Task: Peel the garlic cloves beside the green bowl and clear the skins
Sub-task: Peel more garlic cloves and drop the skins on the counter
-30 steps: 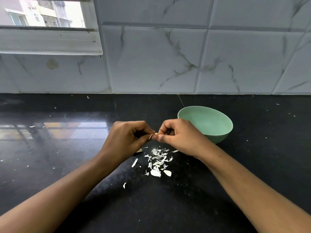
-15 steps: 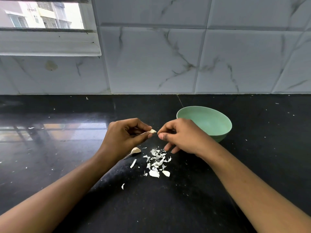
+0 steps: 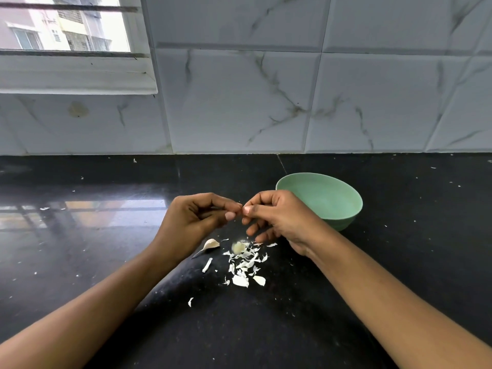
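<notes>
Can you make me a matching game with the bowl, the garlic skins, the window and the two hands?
Things:
1. green bowl
2. pile of garlic skins
3. window
4. left hand and right hand

Places:
A. top left, up on the wall
B. lying on the black counter, below the hands
C. fingertips meeting above the skins
D. on the counter, behind the right hand

Pairs: 1-D, 2-B, 3-A, 4-C

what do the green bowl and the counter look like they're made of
Green bowl: probably plastic or melamine, with a matte finish; its colour is flat and even, with only soft shading and no sharp glare. Counter: likely polished black granite, since it is speckled and glossy enough to mirror the window.
</notes>
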